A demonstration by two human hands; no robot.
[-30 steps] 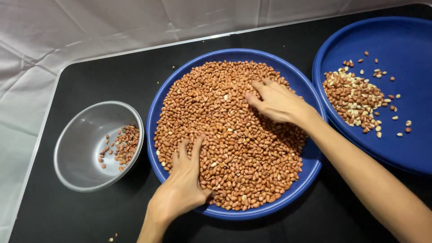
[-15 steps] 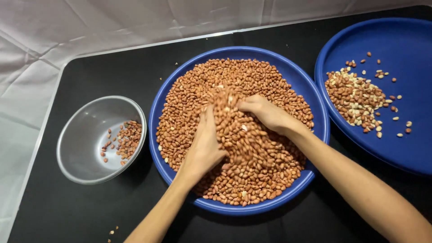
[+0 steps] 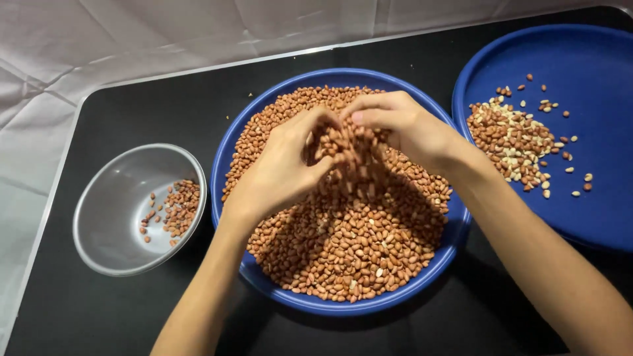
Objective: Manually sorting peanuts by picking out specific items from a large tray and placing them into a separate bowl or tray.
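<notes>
- Cupping together, the left hand (image 3: 283, 168) and right hand (image 3: 402, 128) are closed loosely around peanuts (image 3: 353, 237), held just above the heap.
- Peanuts are heaped in the blue plate (image 3: 231, 142).

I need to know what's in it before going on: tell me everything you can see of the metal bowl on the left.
The metal bowl is round, shallow and dull silver-grey, looking like steel. It stands upright on the black table, left of the blue plate of peanuts, close beside its rim. Mostly bare inside, it holds a small scatter of red-skinned peanuts against its right wall. Neither hand touches it.
</notes>
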